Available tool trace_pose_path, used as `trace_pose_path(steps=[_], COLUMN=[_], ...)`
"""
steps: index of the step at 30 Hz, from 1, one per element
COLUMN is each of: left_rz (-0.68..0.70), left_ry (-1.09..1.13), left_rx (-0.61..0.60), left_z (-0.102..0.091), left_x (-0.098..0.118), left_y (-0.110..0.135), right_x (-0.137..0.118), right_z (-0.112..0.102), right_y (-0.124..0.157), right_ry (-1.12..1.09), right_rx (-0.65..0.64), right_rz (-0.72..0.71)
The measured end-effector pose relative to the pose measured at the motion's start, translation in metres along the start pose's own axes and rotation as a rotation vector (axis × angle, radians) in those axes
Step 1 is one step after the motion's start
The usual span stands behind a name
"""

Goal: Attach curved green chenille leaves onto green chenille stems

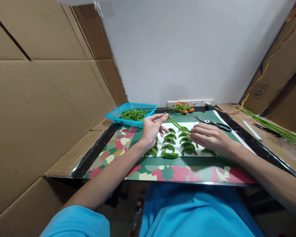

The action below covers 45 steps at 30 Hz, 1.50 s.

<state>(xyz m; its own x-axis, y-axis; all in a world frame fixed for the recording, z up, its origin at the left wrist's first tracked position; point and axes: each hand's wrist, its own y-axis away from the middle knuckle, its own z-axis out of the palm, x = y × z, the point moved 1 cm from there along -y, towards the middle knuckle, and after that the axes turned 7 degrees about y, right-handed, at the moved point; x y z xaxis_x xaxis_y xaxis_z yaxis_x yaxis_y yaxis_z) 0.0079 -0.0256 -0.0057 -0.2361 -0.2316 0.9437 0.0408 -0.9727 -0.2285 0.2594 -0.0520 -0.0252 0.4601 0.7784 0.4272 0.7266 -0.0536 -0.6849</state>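
Observation:
Between my two hands stretches a small bundle of green pipe cleaners [177,124], slanting down to the right above the table. My left hand [153,127] pinches its upper left end between thumb and forefinger, the other fingers loosely spread. The lower right end is in my right hand [208,136], whose fingers are closed round it. Below them, on a white sheet [178,152], curved green pipe cleaner pieces [169,141] lie in rows. Some of these rows are partly hidden by my hands.
Behind my left hand stands a blue basket [113,114] of green pieces. Black-handled scissors [212,123] lie behind my right hand. Orange-and-green pipe cleaner flowers [185,108] rest by the wall. At the right are long green stems [273,125], a white strip [252,130] and a dark tool [267,129].

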Motion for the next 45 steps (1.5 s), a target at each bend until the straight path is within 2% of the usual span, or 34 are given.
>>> trace_pose_path(steps=[16, 38, 41, 45], left_rz=[0.123, 0.026, 0.006, -0.022], left_ry=[-0.061, 0.006, 0.025, 0.047], left_rx=[-0.013, 0.014, 0.014, 0.029], left_z=[0.0012, -0.0014, -0.0022, -0.0024], left_x=[0.0057, 0.0021, 0.0021, 0.0034], left_y=[0.0026, -0.0005, -0.0009, -0.0010], right_x=[0.0023, 0.0019, 0.0019, 0.0019], right_z=[-0.0009, -0.0019, -0.0049, -0.0077], right_y=[0.0030, 0.0023, 0.0014, 0.0016], right_ry=[-0.008, -0.013, -0.001, 0.008], right_rx=[-0.006, -0.021, 0.016, 0.130], right_rz=[0.041, 0.057, 0.075, 0.095])
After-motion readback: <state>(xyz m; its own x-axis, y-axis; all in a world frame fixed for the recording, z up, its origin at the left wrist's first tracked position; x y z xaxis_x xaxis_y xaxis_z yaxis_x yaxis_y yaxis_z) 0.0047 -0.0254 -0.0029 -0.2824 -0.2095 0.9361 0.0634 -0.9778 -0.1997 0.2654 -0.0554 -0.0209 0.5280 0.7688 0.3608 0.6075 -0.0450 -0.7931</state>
